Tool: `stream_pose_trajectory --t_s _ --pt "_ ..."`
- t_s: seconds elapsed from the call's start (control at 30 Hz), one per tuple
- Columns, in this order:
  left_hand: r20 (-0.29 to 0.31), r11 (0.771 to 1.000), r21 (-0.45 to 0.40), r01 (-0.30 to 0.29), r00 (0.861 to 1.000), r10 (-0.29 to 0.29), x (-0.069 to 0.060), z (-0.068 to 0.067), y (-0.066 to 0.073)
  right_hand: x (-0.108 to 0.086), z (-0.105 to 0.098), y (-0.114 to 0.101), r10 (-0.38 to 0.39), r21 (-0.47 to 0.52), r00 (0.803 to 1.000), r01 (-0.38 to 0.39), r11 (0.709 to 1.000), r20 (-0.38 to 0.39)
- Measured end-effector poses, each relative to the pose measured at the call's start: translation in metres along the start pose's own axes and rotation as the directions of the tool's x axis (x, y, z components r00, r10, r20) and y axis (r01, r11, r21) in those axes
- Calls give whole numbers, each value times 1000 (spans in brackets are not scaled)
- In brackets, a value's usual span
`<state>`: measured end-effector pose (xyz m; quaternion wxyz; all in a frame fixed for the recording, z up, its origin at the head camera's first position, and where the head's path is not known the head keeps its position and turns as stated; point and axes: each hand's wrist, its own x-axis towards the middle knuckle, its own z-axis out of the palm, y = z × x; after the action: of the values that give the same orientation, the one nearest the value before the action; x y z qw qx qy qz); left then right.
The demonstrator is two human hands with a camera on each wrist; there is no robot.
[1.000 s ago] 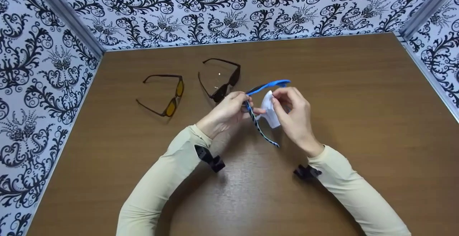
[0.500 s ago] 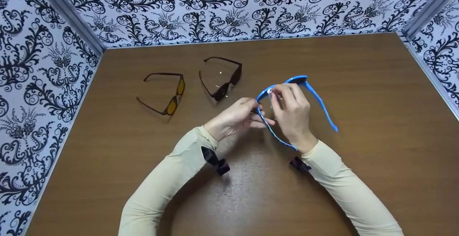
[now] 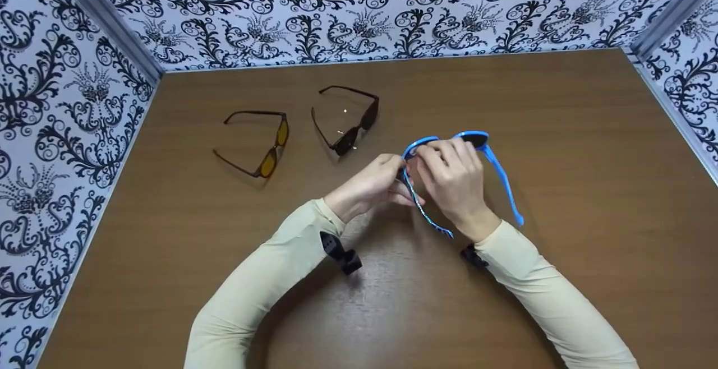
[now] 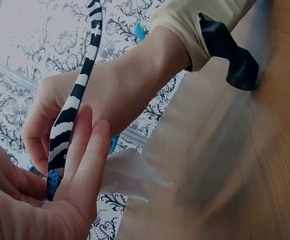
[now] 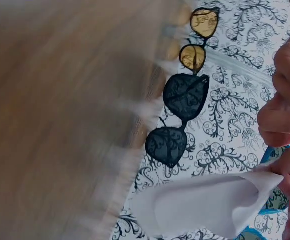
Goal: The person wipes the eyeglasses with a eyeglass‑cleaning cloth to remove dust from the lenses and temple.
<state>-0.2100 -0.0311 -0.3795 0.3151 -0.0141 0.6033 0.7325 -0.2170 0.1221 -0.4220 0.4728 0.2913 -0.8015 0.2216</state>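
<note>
My left hand (image 3: 370, 183) grips a pair of blue-framed sunglasses (image 3: 501, 178) near the hinge of one temple. That temple (image 4: 74, 102) has black and white stripes in the left wrist view. The other temple, plain blue, extends toward the right forearm. My right hand (image 3: 457, 181) pinches a white cloth (image 5: 199, 205) at the lens nearer the left hand, its curled fingers covering part of the frame. In the head view the right hand hides most of the cloth; both wrist views show it hanging loose.
Dark-lensed sunglasses (image 3: 346, 142) lie with temples unfolded behind the left hand. Farther left are glasses with yellow lenses (image 3: 268, 162), also unfolded. The brown wooden table (image 3: 589, 161) meets patterned panels (image 3: 359, 15) at the back and sides.
The blue sunglasses have turned, bringing both temples toward the person, and shifted right with the left hand. The right hand has brought the cloth from beside the frame onto the lens.
</note>
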Motion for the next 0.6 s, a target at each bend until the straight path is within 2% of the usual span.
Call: stream_pose_trajectory --t_s 0.13,0.23,0.33,0.43,0.6 --pt "2 1000 -6 24 1000 -24 0 0 0 4 -2 1 -9 -72 995 2 997 -97" --pt "27 999 -11 41 999 -41 0 -2 0 6 -1 1 -9 -52 993 2 999 -121" --pt "54 999 -17 50 997 -49 -1 -3 -1 6 -1 1 -4 32 997 6 999 -72" --pt "61 998 -28 59 997 -57 0 -4 -3 3 -1 3 -16 124 1000 13 992 25" --pt "38 995 -33 93 995 -92 1 -8 -7 -1 -3 6 -75 181 985 47 982 153"
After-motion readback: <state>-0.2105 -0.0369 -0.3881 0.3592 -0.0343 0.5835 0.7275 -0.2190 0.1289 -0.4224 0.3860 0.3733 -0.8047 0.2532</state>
